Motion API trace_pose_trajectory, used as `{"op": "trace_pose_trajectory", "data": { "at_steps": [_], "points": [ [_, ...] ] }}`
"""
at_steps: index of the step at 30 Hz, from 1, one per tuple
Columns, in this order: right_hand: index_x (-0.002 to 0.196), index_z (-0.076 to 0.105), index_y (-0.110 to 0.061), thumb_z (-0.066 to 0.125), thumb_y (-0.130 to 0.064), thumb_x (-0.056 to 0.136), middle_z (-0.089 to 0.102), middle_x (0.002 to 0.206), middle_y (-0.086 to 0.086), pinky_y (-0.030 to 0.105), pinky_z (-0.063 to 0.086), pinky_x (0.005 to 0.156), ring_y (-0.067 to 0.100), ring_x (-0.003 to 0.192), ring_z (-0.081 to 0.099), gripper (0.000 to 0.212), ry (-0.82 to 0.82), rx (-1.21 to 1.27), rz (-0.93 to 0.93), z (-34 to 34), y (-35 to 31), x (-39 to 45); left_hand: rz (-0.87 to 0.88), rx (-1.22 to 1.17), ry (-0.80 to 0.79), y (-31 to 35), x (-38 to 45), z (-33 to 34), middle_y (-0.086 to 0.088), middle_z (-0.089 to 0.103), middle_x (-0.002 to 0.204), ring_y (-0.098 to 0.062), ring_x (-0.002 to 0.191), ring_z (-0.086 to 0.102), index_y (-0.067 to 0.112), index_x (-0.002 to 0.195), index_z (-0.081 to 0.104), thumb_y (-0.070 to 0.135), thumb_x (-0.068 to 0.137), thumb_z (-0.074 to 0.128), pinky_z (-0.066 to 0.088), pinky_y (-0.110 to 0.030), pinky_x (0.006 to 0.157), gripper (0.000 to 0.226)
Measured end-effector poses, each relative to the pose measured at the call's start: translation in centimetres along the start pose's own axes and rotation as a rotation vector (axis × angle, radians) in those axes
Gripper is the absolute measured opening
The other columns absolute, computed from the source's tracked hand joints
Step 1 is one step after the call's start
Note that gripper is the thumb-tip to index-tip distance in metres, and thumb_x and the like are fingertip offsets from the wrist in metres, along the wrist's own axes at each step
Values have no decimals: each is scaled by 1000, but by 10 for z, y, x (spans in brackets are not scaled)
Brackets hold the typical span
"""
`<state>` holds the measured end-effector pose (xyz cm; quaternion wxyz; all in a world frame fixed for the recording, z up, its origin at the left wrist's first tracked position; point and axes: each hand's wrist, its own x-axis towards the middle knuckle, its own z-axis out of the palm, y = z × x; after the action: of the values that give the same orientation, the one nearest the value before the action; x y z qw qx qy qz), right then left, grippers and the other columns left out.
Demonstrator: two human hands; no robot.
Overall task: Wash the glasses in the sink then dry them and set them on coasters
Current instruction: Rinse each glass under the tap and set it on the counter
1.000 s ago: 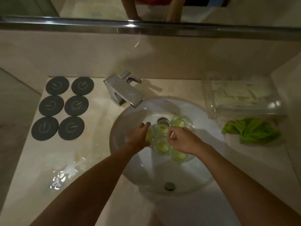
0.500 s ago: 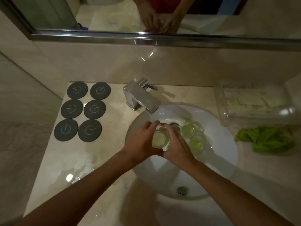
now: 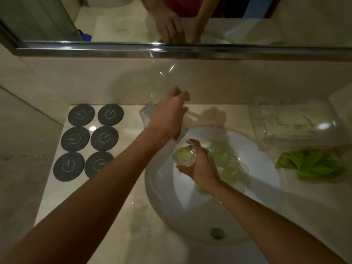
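- Since half a second ago my left hand (image 3: 167, 119) has left the glass and gone up onto the faucet (image 3: 147, 113), at the back rim of the sink (image 3: 162, 197); its grip is curled over the top of the faucet, though I cannot tell how tightly it closes.
- My right hand (image 3: 200, 166) now holds the glass (image 3: 184, 156) alone, grip clamped around its side, mouth up, just under the spout over the sink.
- The other glasses (image 3: 226, 162) sit clustered inside the sink, behind and right of my right hand.
- Six dark coasters (image 3: 89, 139) lie in two columns on the desk (image 3: 118, 225), left of the sink.
- A green cloth (image 3: 312, 164) lies crumpled right of the sink.
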<state>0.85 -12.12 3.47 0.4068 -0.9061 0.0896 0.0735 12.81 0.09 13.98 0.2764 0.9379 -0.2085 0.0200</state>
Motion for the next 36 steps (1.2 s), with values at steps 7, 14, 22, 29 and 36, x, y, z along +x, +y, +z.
{"op": "trace_pose_trajectory", "data": {
  "at_steps": [7, 14, 22, 29, 36],
  "points": [
    [137, 44, -28, 90, -38, 67, 66, 119, 2, 26, 40, 77, 22, 106, 62, 85, -19, -22, 24, 8, -6, 26, -64, 5, -174, -28, 43, 15, -7, 66, 92, -19, 84, 61, 5, 89, 71, 2, 87, 70, 42, -25, 73, 4],
    [138, 41, -28, 89, -40, 68, 64, 119, 0, 30, 43, 83, 19, 108, 61, 85, -44, -30, -3, 12, -5, 24, -138, -20, 13, -24, 44, 17, -4, 60, 100, -16, 91, 55, 8, 100, 67, 16, 89, 72, 43, -22, 77, 14],
    [143, 43, -22, 92, -31, 69, 61, 130, 7, 17, 32, 79, 24, 118, 54, 90, -29, 30, 36, 5, -6, 16, -488, -478, 412, -12, -115, 2, 5, 58, 78, -6, 71, 58, 15, 86, 54, 9, 93, 62, 52, -23, 67, 12],
    [139, 43, -25, 92, -36, 68, 68, 120, 5, 30, 49, 81, 24, 107, 64, 87, -45, -57, 6, -10, -10, 14, -635, -700, -130, -11, -110, 47, -8, 67, 120, -17, 100, 68, 11, 130, 58, 14, 102, 46, 60, -37, 84, 30],
    [140, 41, -28, 91, -37, 66, 68, 116, 5, 44, 56, 83, 28, 105, 64, 89, -174, -261, -142, -30, -7, 13, -469, -323, -350, -25, -67, 44, -15, 68, 93, -12, 51, 67, -5, 107, 63, -9, 88, 55, 52, -17, 43, 22]
  ]
}}
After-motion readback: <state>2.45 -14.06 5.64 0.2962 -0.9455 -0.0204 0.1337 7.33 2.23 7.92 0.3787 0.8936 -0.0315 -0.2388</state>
